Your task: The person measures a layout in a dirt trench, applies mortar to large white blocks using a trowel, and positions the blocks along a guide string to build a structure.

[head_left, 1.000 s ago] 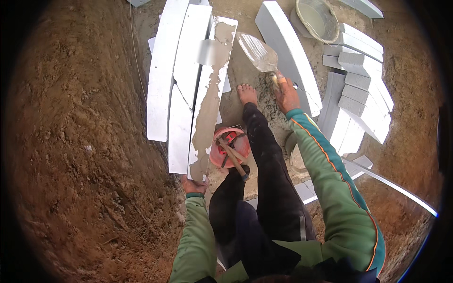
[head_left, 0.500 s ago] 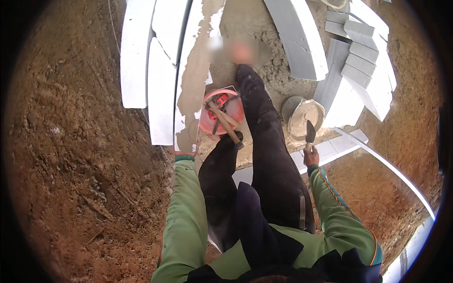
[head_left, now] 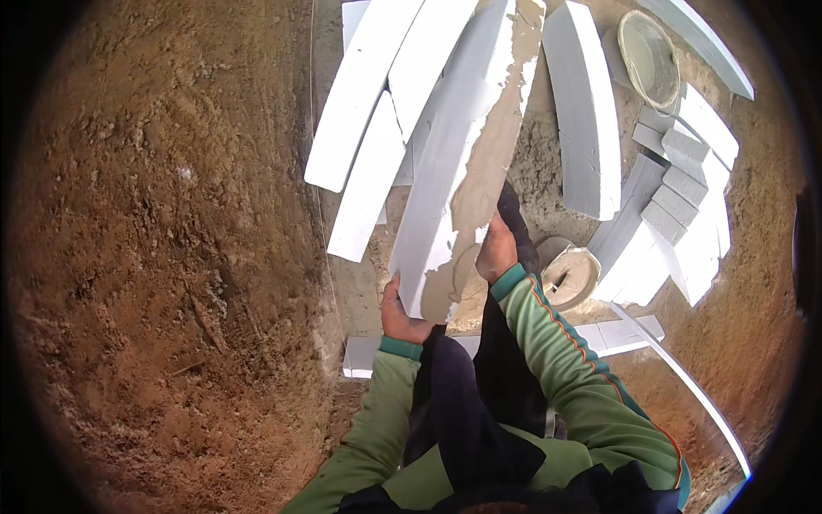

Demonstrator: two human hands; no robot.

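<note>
Both hands hold a long white block (head_left: 435, 197), its upper side streaked with grey mortar. My left hand (head_left: 402, 313) is closed round its near left end, while my right hand (head_left: 498, 248) grips its right side a little farther up. Several other long white blocks (head_left: 360, 111) lie to the left of the held one, one with a crack. Near my right forearm sits a small bucket (head_left: 584, 276) with mortar and a dark item inside, too small to make out surely. My legs and feet are partly hidden behind the held block.
Stacked white blocks (head_left: 685, 206), a single block (head_left: 582, 111) and a grey-filled bucket (head_left: 649, 60) stand to the right. A pale strip (head_left: 685, 368) runs toward the lower right. A row of blocks (head_left: 621, 334) crosses behind my legs; earth (head_left: 171, 257) fills the left, alongside a string.
My right hand has let go of the trowel and now grips the mortared block. The block is raised and shifted right of the others; the red bucket of tools is now hidden behind it.
</note>
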